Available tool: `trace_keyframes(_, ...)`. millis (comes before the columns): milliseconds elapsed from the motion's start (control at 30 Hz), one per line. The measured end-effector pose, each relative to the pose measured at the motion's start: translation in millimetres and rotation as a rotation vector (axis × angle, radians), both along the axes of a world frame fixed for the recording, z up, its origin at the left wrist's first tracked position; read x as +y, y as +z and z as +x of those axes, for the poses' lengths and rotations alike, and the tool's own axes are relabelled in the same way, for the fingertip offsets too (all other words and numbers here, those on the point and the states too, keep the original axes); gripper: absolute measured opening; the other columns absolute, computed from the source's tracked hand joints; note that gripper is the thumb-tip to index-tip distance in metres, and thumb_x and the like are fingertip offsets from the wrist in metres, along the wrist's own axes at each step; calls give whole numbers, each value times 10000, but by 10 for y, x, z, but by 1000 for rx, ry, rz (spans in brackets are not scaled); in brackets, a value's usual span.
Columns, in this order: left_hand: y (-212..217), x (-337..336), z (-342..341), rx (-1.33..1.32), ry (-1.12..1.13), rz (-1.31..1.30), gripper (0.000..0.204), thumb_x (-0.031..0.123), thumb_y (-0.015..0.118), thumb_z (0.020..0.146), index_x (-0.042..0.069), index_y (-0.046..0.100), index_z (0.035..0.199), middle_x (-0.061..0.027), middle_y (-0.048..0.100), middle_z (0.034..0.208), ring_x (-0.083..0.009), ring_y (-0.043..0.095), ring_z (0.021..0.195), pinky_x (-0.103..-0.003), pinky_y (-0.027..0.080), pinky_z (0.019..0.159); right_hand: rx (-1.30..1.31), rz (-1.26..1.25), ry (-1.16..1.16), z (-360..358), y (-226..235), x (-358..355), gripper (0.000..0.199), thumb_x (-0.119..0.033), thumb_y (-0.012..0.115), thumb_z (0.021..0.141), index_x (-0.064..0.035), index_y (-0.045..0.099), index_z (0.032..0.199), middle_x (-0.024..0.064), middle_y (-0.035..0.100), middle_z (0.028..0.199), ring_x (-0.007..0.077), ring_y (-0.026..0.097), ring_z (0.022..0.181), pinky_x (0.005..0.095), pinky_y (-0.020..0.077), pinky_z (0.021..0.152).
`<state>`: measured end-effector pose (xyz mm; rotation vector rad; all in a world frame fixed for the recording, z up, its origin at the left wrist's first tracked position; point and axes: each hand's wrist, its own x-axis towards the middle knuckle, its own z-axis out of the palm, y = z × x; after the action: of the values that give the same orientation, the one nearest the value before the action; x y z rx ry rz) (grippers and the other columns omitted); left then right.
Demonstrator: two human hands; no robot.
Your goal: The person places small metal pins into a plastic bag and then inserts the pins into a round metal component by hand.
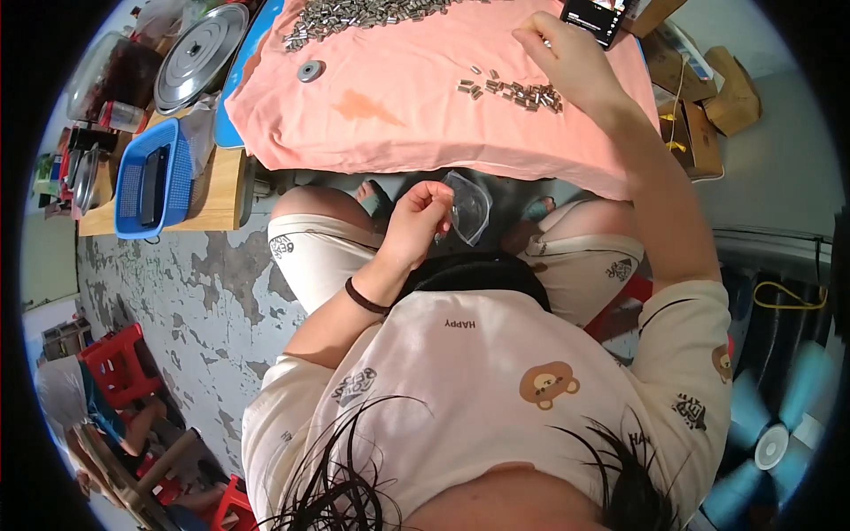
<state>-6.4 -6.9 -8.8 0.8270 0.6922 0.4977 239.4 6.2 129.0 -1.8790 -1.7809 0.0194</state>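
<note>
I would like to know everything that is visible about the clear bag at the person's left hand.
The clear bag looks like thin, see-through plastic, colourless, with pale shiny edges and creases. It is small beside the left hand, whose thumb and fingers pinch it at its left side. It appears slightly spread, over the gap between the knees, just in front of the pink cloth. Whether anything lies inside is hard to tell.

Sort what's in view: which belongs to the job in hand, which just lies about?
Likely the job's:
small silver metal cylinders
clear plastic bag at left hand
pink cloth

Apparently lying about:
blue plastic basket
round silver metal lid
</note>
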Motion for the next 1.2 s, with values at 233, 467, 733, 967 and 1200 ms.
trace_keyframes(233, -31, 43, 13, -61, 5, 1, 54, 96, 503, 860, 46, 522, 852, 11, 492, 644, -72, 441, 500, -188, 360, 471, 661, -363, 247, -794, -104, -801, 122, -144, 480, 875, -37, 501, 818, -37, 455, 698, 55, 426, 653, 205, 380, 607)
trace_keyframes(467, -95, -38, 4, -132, -92, 113, 56, 105, 502, 871, 54, 524, 875, 17, 500, 718, -65, 447, 548, -186, 374, 497, 1655, -833, -194, -1054, -1297, -806, 196, -195, 434, 865, -85, 471, 707, -32, 341, 550, 64, 281, 426, 216, 197, 352)
trace_keyframes(733, -204, -179, 76, -96, -218, 154, 40, 70, 494, 872, 50, 523, 890, 16, 497, 725, -64, 437, 548, -180, 374, 509, 1667, -929, -163, -1043, -1902, -648, 164, -152, 436, 777, -101, 560, 680, 48, 551, 632, 185, 514, 482, 322, 432, 474)
trace_keyframes(967, -182, -103, -8, 20, -113, 28, 44, 91, 493, 867, 58, 521, 871, 12, 499, 676, -66, 447, 533, -176, 373, 497, 1289, -948, -111, -1033, -1337, -808, 219, -177, 402, 875, -77, 530, 1022, 43, 545, 995, 174, 518, 946, 386, 406, 843)
trace_keyframes(1200, -165, -26, -28, -34, -24, 1, 51, 56, 485, 858, 52, 532, 840, 12, 507, 681, -65, 449, 511, -178, 371, 474, 448, 10, 209, -575, -71, -996, 344, -120, 530, 832, -19, 483, 1159, 155, 552, 1060, 219, 545, 975, 274, 471, 743)
